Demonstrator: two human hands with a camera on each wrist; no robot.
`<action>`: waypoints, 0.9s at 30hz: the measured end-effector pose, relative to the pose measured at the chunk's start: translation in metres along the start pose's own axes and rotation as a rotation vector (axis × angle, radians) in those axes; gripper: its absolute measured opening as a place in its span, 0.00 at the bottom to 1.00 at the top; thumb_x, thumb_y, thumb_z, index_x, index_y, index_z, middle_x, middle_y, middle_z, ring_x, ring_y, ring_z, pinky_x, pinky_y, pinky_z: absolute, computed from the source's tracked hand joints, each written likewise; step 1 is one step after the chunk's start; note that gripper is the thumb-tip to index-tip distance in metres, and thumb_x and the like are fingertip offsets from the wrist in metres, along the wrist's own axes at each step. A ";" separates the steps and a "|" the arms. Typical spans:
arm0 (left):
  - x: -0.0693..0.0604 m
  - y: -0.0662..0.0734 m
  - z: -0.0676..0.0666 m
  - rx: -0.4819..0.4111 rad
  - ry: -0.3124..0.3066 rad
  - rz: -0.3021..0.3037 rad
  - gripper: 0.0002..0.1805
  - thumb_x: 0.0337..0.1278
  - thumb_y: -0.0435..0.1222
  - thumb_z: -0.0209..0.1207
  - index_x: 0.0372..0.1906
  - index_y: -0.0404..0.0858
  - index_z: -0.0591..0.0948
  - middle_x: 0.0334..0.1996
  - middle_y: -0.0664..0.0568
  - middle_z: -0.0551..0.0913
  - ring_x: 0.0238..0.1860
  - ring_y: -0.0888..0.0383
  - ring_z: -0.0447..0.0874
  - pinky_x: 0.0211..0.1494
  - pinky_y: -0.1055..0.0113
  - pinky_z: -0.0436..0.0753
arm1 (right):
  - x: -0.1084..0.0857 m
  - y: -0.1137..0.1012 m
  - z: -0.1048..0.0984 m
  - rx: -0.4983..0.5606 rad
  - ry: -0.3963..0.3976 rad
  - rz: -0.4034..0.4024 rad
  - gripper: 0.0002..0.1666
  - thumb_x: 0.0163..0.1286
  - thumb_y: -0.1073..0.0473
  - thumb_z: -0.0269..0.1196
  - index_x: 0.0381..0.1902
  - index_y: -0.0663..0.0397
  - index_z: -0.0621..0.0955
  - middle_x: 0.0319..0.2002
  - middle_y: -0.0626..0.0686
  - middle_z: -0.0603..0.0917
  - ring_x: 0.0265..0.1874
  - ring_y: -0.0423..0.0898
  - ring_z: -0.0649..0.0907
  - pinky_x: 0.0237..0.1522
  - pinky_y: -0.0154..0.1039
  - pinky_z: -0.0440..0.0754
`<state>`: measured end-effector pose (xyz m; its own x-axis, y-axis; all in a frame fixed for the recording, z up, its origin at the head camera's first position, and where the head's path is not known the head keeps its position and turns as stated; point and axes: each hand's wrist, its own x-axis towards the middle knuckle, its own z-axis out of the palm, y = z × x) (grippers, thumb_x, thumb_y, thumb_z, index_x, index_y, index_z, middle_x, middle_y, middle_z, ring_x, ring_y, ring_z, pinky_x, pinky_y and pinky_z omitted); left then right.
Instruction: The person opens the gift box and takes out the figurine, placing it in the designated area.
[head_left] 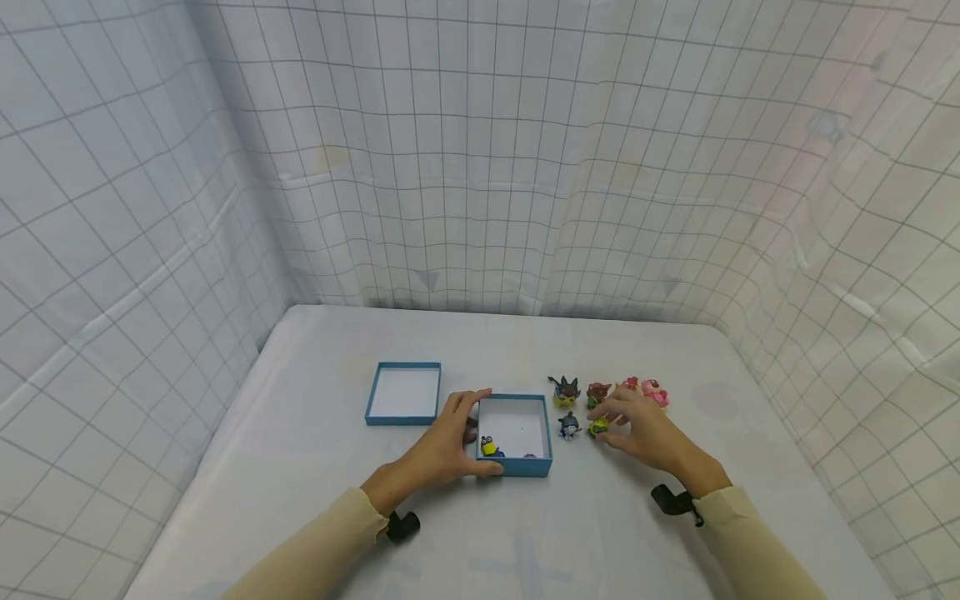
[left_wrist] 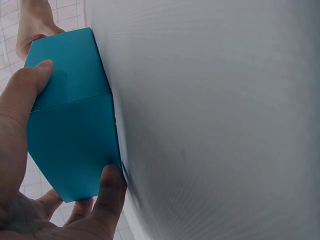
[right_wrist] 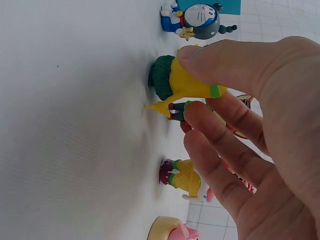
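In the head view my left hand (head_left: 438, 446) grips a blue box (head_left: 517, 468) by its left side. The left wrist view shows the thumb on one wall of the box (left_wrist: 70, 145) and fingers around an adjoining wall. Inside lie a yellow-and-blue figurine (head_left: 489, 447) and a pinkish piece (head_left: 530, 456), mostly hidden by the front wall. My right hand (head_left: 648, 429) pinches a yellow figurine (right_wrist: 192, 82) with a green base, thumb on its near side. The fingertips behind it are partly hidden. Beside it stands a grey-hooded figurine (head_left: 569, 427) holding a gold star.
A blue-rimmed lid (head_left: 405, 392) with a white inside lies left of the box. Behind the right hand stand a dark-eared figurine (head_left: 566, 392), a reddish-brown one (head_left: 597, 394) and pink ones (head_left: 655, 393). Gridded white curtains (head_left: 465, 167) enclose the white table (head_left: 315, 375).
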<state>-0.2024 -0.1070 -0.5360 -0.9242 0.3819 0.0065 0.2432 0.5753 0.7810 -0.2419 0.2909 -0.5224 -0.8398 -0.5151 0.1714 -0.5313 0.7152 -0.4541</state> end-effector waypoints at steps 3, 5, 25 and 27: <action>0.000 0.000 0.000 0.001 0.002 -0.003 0.68 0.56 0.49 0.91 0.96 0.49 0.60 0.87 0.41 0.64 0.70 0.46 0.79 0.77 0.43 0.84 | 0.000 -0.001 0.000 -0.003 0.003 -0.008 0.21 0.68 0.66 0.86 0.56 0.45 0.95 0.53 0.46 0.89 0.51 0.45 0.91 0.54 0.43 0.93; 0.000 0.000 0.001 0.000 0.002 -0.004 0.69 0.56 0.49 0.91 0.96 0.49 0.60 0.88 0.41 0.64 0.70 0.46 0.79 0.77 0.43 0.84 | 0.000 -0.001 0.000 -0.002 0.004 -0.010 0.21 0.68 0.66 0.86 0.56 0.45 0.95 0.53 0.47 0.89 0.51 0.46 0.91 0.53 0.43 0.93; 0.000 -0.003 0.001 0.001 -0.002 0.019 0.68 0.57 0.49 0.90 0.96 0.48 0.60 0.87 0.40 0.64 0.69 0.46 0.79 0.76 0.43 0.84 | -0.002 -0.003 -0.002 -0.041 0.006 0.003 0.21 0.69 0.63 0.86 0.57 0.43 0.94 0.56 0.47 0.90 0.54 0.50 0.90 0.57 0.53 0.94; 0.001 -0.003 0.000 0.001 -0.001 0.019 0.68 0.57 0.49 0.90 0.96 0.48 0.60 0.87 0.40 0.64 0.69 0.46 0.79 0.76 0.42 0.84 | -0.002 -0.003 -0.002 -0.044 0.011 0.004 0.21 0.69 0.63 0.86 0.58 0.43 0.94 0.56 0.47 0.90 0.54 0.50 0.90 0.57 0.53 0.94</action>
<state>-0.2035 -0.1083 -0.5386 -0.9190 0.3936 0.0210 0.2612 0.5684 0.7801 -0.2385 0.2910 -0.5193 -0.8430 -0.5071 0.1795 -0.5322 0.7372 -0.4162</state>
